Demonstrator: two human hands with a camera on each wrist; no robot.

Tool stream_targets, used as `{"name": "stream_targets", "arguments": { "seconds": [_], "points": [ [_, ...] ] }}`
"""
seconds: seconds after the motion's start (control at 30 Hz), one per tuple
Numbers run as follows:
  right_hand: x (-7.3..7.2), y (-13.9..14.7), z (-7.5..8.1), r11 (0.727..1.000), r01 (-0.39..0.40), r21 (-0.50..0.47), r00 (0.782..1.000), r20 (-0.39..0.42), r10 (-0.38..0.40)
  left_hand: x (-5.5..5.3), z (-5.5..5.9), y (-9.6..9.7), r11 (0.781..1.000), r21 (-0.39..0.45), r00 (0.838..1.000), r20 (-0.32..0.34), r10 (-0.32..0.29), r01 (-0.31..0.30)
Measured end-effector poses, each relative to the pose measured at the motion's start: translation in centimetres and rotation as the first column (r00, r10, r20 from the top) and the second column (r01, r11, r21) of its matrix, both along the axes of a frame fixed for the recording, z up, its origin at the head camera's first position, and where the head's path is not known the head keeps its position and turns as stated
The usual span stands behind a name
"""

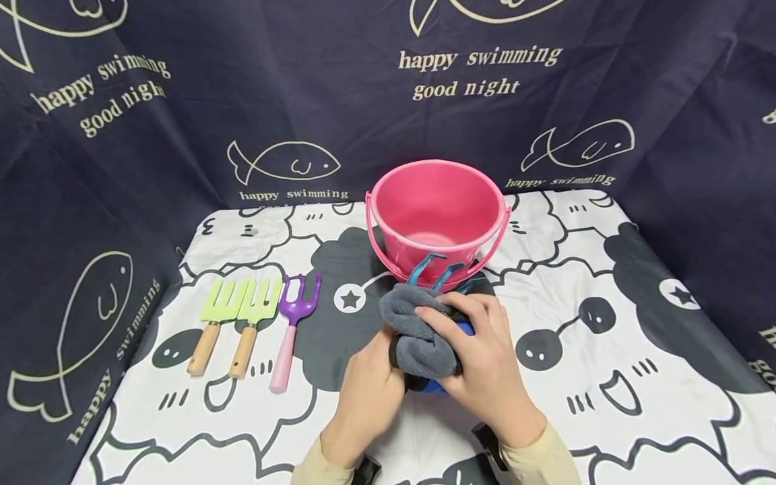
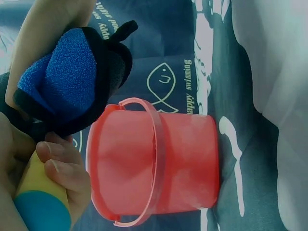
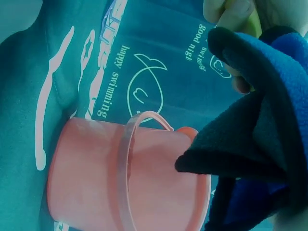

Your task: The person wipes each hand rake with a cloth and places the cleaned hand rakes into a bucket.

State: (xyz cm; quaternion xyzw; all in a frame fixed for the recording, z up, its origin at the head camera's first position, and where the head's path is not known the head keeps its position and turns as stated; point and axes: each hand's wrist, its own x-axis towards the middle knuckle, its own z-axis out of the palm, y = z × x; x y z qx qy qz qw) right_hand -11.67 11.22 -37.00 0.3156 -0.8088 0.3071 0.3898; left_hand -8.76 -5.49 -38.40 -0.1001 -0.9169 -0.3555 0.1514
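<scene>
A grey and blue cloth (image 1: 424,340) with black edging is bunched in front of me; its blue side (image 2: 72,72) shows in the left wrist view. My right hand (image 1: 481,343) grips the cloth, wrapped about a hand rake whose blue tines (image 1: 447,275) stick out beyond it. Below the cloth, my left hand (image 1: 374,377) holds the rake's yellow handle (image 2: 45,178), which has a teal end. The rake's neck is hidden by the cloth. Just past the tines stands a pink bucket (image 1: 436,202), upright with its handle lowered towards me.
To the left lie two green garden tools (image 1: 221,306) with wooden handles, close together, and a purple fork (image 1: 297,310) with a pink handle. A white and black cartoon cloth (image 1: 570,384) covers the table. Dark blue printed fabric (image 1: 339,81) hangs behind and at both sides.
</scene>
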Motion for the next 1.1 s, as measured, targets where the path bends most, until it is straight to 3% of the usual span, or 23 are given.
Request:
{"name": "stream_targets", "arguments": {
  "seconds": [0.2,1.1],
  "points": [
    [-0.29,0.07,-0.2,1.0,0.0,0.017,1.0,0.019,-0.001,-0.32,-0.27,0.02,1.0,0.012,1.0,0.028,-0.004,0.003],
    [-0.61,0.01,-0.12,0.999,0.047,-0.019,0.999,-0.018,-0.047,-0.36,-0.38,0.18,1.0,0.013,1.0,0.016,-0.015,0.015]
  ]
}}
